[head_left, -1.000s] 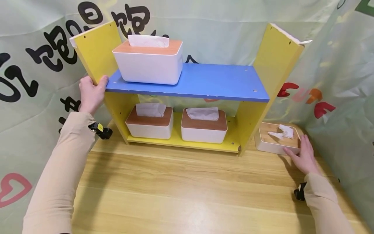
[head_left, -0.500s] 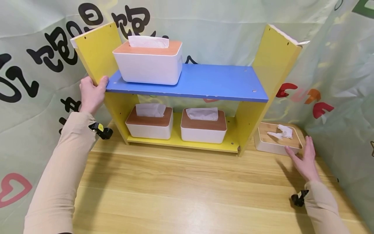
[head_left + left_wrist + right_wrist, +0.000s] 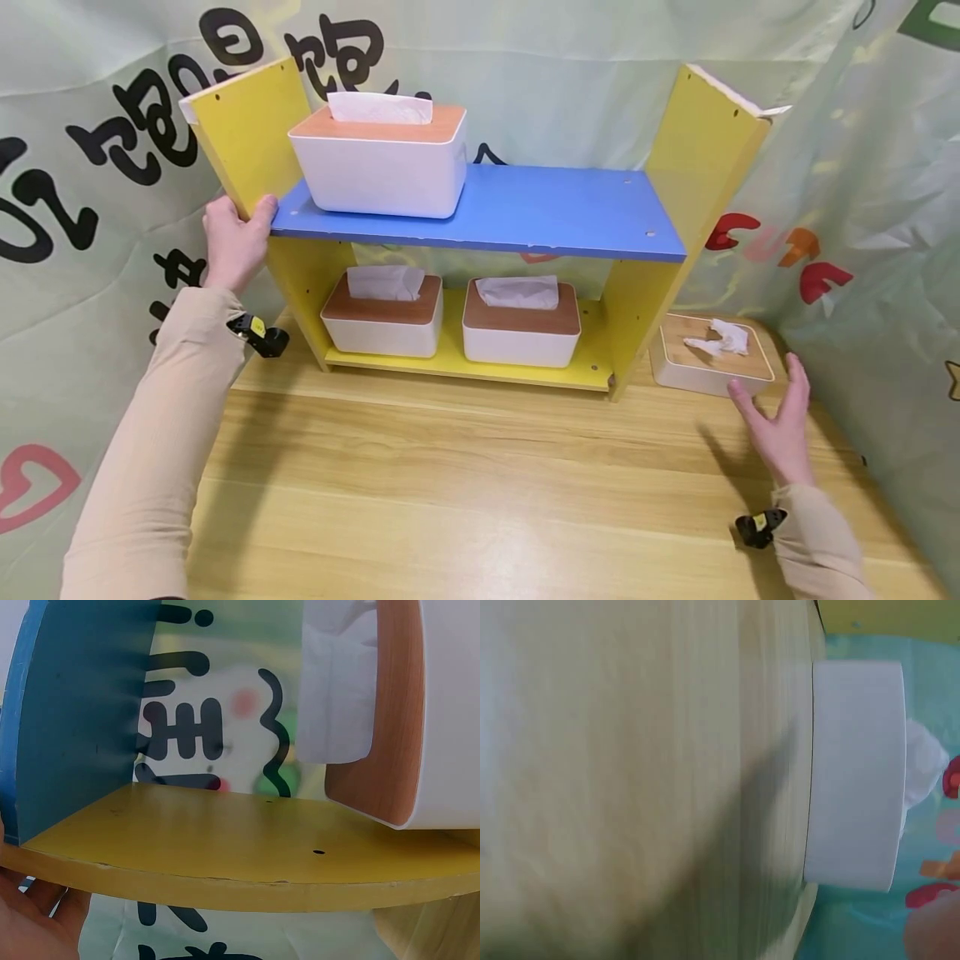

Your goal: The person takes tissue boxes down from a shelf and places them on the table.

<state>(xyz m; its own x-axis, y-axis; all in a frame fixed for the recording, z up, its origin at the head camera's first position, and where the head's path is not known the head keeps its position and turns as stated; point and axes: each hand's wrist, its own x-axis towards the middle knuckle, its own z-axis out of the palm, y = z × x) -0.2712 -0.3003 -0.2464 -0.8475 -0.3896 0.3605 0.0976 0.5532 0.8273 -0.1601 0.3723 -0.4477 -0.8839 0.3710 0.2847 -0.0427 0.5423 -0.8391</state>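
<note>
My left hand grips the yellow left side of a two-tier shelf unit where the blue board meets it. In the left wrist view, fingers curl behind the panel's edge. On the blue board stands a large white tissue box with a wooden lid. Two smaller tissue boxes, a left one and a right one, sit on the yellow bottom board. My right hand, thumb and fingers spread, holds nothing just in front of a low tissue box with a crumpled tissue.
The shelf unit and the low box stand on a wooden table. Pale fabric printed with black lettering and coloured shapes hangs behind and along both sides. The low box is right of the unit, near the right-hand fabric.
My right hand has let go of the low tissue box and drawn back toward me, its fingers spreading. The left hand keeps its grip on the shelf unit.
</note>
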